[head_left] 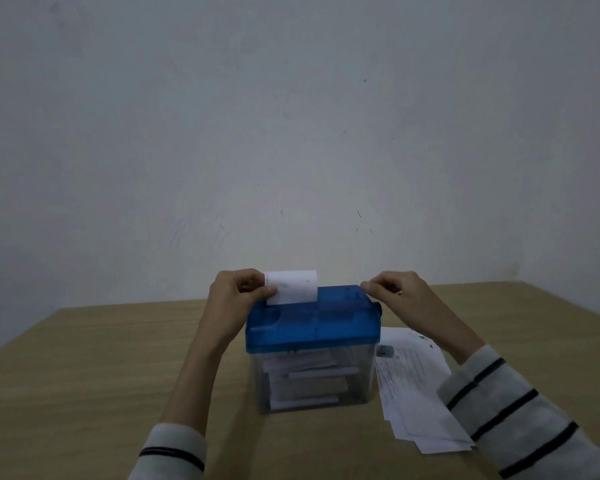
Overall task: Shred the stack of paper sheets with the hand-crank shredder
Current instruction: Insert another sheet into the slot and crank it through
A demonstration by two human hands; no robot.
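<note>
shredder (312, 327) bin: paper strips (307, 379) | left grip (238, 292) pinches sheet (291, 287) | right grip (392, 289) pinches crank, hidden

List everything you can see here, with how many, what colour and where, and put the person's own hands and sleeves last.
shredder: one, blue lid on a clear bin, middle of the table
paper slip: one, white, upright in the lid's slot
shredded strips: several, white, inside the bin
paper sheets: a loose stack, white with print, right of the shredder
table: one, light wood
wall: pale grey, behind
left hand: pinches the slip
right hand: fingers curled at the lid's right end
sleeves: two, white with dark stripes
</note>
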